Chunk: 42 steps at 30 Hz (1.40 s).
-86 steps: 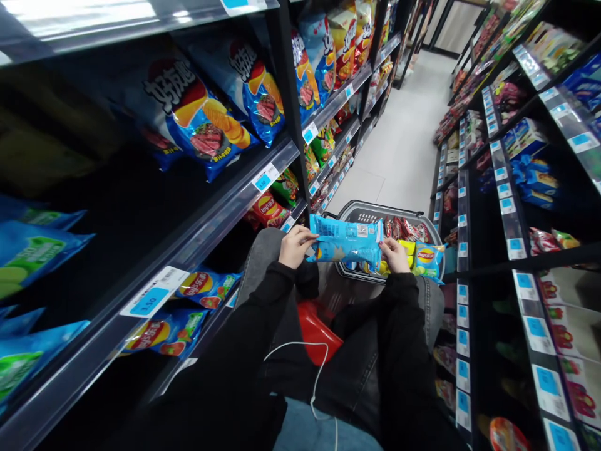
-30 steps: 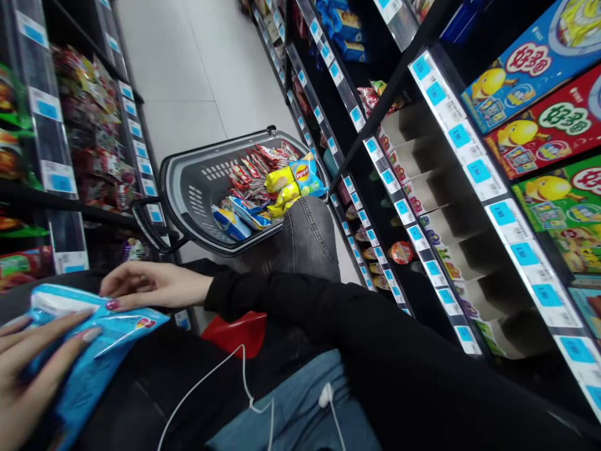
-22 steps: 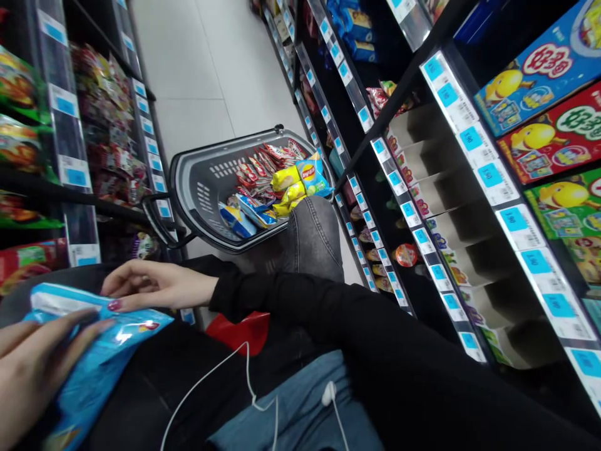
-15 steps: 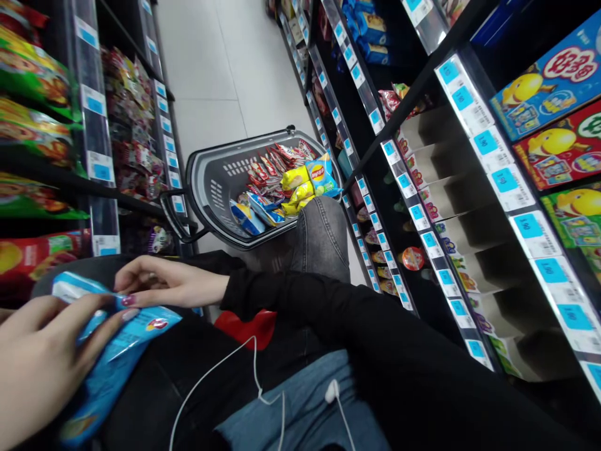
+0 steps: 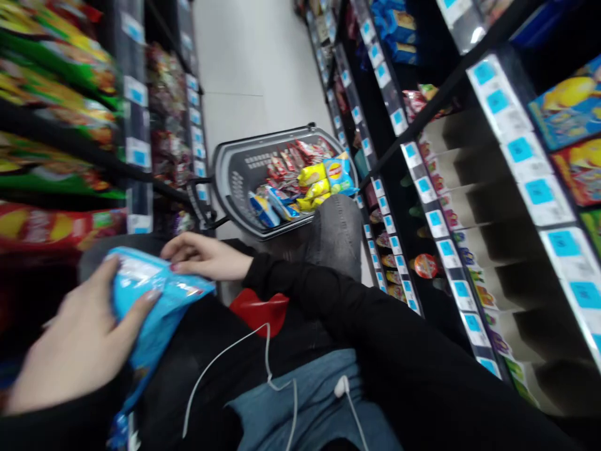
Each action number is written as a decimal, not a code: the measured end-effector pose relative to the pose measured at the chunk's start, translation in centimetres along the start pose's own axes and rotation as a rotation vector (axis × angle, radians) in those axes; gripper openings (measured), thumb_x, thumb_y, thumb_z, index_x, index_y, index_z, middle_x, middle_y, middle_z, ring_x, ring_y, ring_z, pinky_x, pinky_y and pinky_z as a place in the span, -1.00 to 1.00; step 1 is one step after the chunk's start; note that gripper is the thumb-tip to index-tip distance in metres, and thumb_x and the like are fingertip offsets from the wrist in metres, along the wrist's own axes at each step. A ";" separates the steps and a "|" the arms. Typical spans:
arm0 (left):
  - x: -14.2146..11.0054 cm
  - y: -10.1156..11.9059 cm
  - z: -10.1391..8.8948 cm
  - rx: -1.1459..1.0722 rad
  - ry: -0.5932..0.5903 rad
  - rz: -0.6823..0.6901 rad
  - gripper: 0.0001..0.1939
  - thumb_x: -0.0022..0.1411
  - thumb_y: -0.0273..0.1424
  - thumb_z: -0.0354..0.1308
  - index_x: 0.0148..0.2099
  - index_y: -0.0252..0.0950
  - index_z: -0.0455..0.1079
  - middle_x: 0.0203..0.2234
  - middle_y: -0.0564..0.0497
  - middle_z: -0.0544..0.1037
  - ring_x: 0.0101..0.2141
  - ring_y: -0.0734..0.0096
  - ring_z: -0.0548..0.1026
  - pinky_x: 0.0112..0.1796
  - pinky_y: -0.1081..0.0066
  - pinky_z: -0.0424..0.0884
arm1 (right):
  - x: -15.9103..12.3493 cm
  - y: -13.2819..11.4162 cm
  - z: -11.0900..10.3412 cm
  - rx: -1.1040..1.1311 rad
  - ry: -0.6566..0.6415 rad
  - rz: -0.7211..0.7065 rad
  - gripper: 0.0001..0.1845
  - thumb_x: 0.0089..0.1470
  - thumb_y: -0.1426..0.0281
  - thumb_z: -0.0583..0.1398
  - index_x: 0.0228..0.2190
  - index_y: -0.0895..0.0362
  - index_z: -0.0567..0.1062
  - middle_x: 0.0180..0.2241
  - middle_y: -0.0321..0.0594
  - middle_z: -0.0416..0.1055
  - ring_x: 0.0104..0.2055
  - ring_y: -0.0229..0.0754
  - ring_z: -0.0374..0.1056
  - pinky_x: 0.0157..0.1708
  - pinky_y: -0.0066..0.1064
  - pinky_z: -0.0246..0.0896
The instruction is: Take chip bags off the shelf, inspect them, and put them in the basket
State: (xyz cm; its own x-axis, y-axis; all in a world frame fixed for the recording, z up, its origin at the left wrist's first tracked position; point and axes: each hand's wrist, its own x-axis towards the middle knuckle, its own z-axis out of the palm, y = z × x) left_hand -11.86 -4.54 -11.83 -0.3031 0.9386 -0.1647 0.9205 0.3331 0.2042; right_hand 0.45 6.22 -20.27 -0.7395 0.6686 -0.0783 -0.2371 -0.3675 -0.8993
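A light blue snack bag (image 5: 157, 307) lies over my lap, tilted, its shiny upper edge toward the basket. My left hand (image 5: 87, 338) is closed round the bag's left side, thumb across its front. From the right, my right hand (image 5: 206, 255) reaches over with curled fingers, thumb and fingertips at the bag's top right edge. The thumb is partly hidden and slightly blurred. Beyond my knee (image 5: 339, 232) stands a grey shopping basket (image 5: 230, 188). Inside it are yellow packs (image 5: 313, 181), a blue-and-yellow crisp bag (image 5: 338, 174), blue packs (image 5: 265, 208) and several small red-and-white packets (image 5: 284, 164).
Shelves with green and yellow bags (image 5: 61, 144) and a red bag (image 5: 61, 228) rise close on the left. On the right are shelves with price tags (image 5: 538, 188) and boxes (image 5: 570, 103). A tiled aisle floor (image 5: 235, 62) runs ahead. A white earphone cord (image 5: 268, 363) hangs over my lap.
My left hand has shifted its grip, and the bag now shows more of its front. Both hands and the bag appear farther right as the whole view has shifted.
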 end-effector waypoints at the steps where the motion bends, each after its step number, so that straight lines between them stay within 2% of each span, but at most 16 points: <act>1: -0.4 0.5 0.2 0.015 0.016 -0.041 -0.24 0.11 0.06 -0.16 0.31 -0.08 -0.10 0.16 -0.03 0.24 0.04 -0.15 0.32 -0.08 -0.06 0.31 | -0.5 -0.4 0.0 0.043 -0.017 0.036 -0.82 -0.13 0.40 0.30 -0.48 0.17 0.38 -0.51 -0.55 0.35 -0.40 -0.44 0.30 -0.34 -0.56 0.21; 3: -1.3 1.2 0.7 0.050 0.091 -0.031 -0.25 0.14 0.00 -0.18 0.28 -0.30 0.00 0.06 -0.20 0.34 -0.04 -0.13 0.38 -0.12 0.02 0.33 | -1.6 -1.1 -0.1 0.070 -0.007 0.078 -0.78 -0.21 0.39 0.32 -0.50 0.17 0.38 -0.56 -0.53 0.34 -0.45 -0.44 0.28 -0.37 -0.54 0.18; 5: -2.0 1.5 1.2 0.086 0.174 0.042 -0.30 0.19 -0.04 -0.17 0.25 -0.38 0.08 0.04 -0.23 0.37 -0.07 -0.04 0.40 -0.11 0.13 0.31 | -2.3 -1.1 -0.5 0.102 -0.055 0.186 -0.68 -0.33 0.48 0.34 -0.45 0.14 0.37 -0.61 -0.52 0.34 -0.52 -0.42 0.25 -0.48 -0.54 0.15; 7: -2.5 1.7 1.5 0.133 0.181 0.112 -0.33 0.22 -0.05 -0.14 0.25 -0.36 0.07 0.08 -0.21 0.34 -0.04 0.03 0.36 -0.10 0.21 0.28 | -2.5 -0.7 -1.1 0.142 -0.057 0.318 -0.66 -0.36 0.46 0.33 -0.44 0.14 0.36 -0.66 -0.52 0.29 -0.61 -0.42 0.19 -0.57 -0.54 0.10; 10: -3.1 2.1 1.6 0.180 0.192 0.110 -0.34 0.24 -0.04 -0.14 0.26 -0.31 0.06 0.09 -0.18 0.33 -0.02 0.06 0.34 -0.10 0.21 0.25 | -2.7 -0.4 -1.7 0.187 -0.179 0.474 -0.69 -0.37 0.42 0.34 -0.48 0.20 0.39 -0.63 -0.42 0.33 -0.59 -0.40 0.23 -0.54 -0.52 0.14; 13: -3.6 2.2 1.3 0.151 0.193 0.115 -0.35 0.24 -0.04 -0.13 0.26 -0.29 0.05 0.09 -0.17 0.32 -0.02 0.08 0.33 -0.09 0.20 0.24 | -3.2 -0.9 -1.8 0.220 -0.244 0.518 -0.67 -0.39 0.41 0.37 -0.49 0.22 0.42 -0.59 -0.37 0.35 -0.56 -0.38 0.26 -0.52 -0.52 0.15; 18: -3.9 1.4 0.4 0.044 0.173 0.150 -0.31 0.20 -0.01 -0.07 0.26 -0.30 0.04 0.10 -0.16 0.31 -0.02 0.10 0.34 -0.06 0.21 0.24 | -3.7 -2.0 -0.9 0.222 -0.276 0.388 -0.65 -0.39 0.38 0.40 -0.49 0.20 0.42 -0.57 -0.38 0.35 -0.53 -0.39 0.24 -0.50 -0.54 0.13; 22: -4.3 0.7 -0.5 -0.012 0.149 0.168 -0.31 0.22 -0.03 -0.09 0.27 -0.32 0.01 0.12 -0.16 0.28 -0.01 0.11 0.33 -0.05 0.21 0.24 | -4.2 -2.4 0.5 0.248 -0.255 0.267 -0.67 -0.34 0.34 0.39 -0.49 0.18 0.41 -0.56 -0.40 0.32 -0.52 -0.40 0.20 -0.50 -0.55 0.10; 28: -5.0 0.3 -1.3 -0.065 0.155 0.185 -0.38 0.26 -0.10 -0.11 0.26 -0.32 0.01 0.13 -0.17 0.26 0.05 0.14 0.28 0.01 0.17 0.22 | -5.0 -2.6 1.9 0.234 -0.205 0.264 -0.65 -0.31 0.29 0.38 -0.44 0.15 0.42 -0.54 -0.39 0.27 -0.57 -0.41 0.14 -0.60 -0.56 0.00; 31: -5.3 0.1 -1.6 -0.050 0.238 0.229 -0.40 0.25 -0.13 -0.06 0.25 -0.32 0.06 0.18 -0.22 0.16 0.08 0.07 0.21 0.01 0.10 0.23 | -5.3 -2.6 2.5 0.256 -0.208 0.297 -0.62 -0.29 0.25 0.36 -0.40 0.14 0.41 -0.54 -0.38 0.28 -0.60 -0.41 0.12 -0.64 -0.56 -0.04; 33: -5.5 0.0 -2.0 -0.007 0.336 0.304 -0.49 0.23 -0.19 0.00 0.18 -0.27 0.19 0.17 -0.21 0.16 0.09 0.03 0.18 0.00 0.06 0.24 | -5.6 -2.7 3.0 0.261 -0.192 0.289 -0.61 -0.28 0.23 0.36 -0.39 0.13 0.41 -0.53 -0.37 0.29 -0.59 -0.39 0.14 -0.63 -0.55 -0.02; 37: -6.2 0.5 -3.1 0.031 0.463 0.440 -0.67 0.19 -0.30 0.10 0.01 -0.22 0.39 -0.07 -0.12 0.43 -0.02 0.14 0.29 -0.06 0.14 0.33 | -6.1 -3.0 4.1 0.209 -0.149 0.187 -0.62 -0.26 0.20 0.36 -0.41 0.11 0.41 -0.50 -0.33 0.31 -0.51 -0.34 0.19 -0.54 -0.50 0.10; 42: -6.6 1.3 -4.2 0.074 0.524 0.449 -0.76 0.19 -0.35 0.11 -0.10 -0.29 0.44 -0.30 -0.07 0.54 -0.13 0.21 0.40 -0.20 0.29 0.43 | -6.4 -3.4 4.2 0.083 -0.154 0.055 -0.71 -0.18 0.27 0.34 -0.37 0.09 0.45 -0.46 -0.33 0.31 -0.46 -0.34 0.20 -0.43 -0.47 0.17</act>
State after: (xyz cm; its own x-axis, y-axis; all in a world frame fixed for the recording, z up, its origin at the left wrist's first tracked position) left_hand -9.69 -9.94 -6.39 0.0488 0.9100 0.4118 0.9935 -0.0868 0.0739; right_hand 3.40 0.47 -14.93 -0.8390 0.5414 -0.0542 -0.2399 -0.4574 -0.8563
